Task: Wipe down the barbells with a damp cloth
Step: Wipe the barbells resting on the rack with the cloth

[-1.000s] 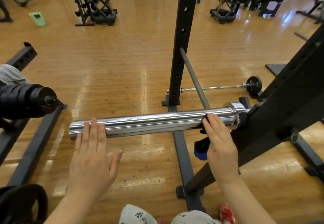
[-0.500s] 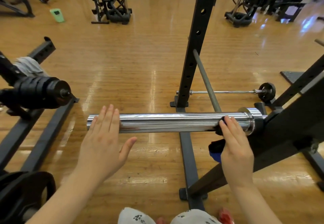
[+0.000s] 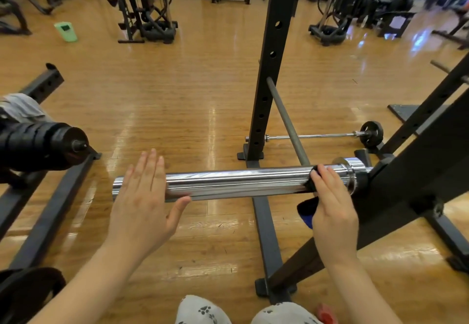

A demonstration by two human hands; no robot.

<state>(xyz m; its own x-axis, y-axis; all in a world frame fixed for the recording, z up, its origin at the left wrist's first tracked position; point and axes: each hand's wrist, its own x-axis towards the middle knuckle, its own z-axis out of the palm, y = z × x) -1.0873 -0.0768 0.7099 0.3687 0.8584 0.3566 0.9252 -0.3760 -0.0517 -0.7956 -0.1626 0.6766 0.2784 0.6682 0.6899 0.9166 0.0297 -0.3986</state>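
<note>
Bare forearms (image 3: 96, 270), grey paw-print trousers (image 3: 203, 311), red shoe (image 3: 327, 313)

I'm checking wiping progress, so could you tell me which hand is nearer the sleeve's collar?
Right. The right hand presses the cloth beside the collar; the left hand is at the sleeve's free end.

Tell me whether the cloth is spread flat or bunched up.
Bunched: the cloth is wadded under the right hand against the barbell sleeve.

Bright overhead glare on glossy floor (image 3: 213, 110); wide-angle bending, perhaps slight edge blur.
</note>
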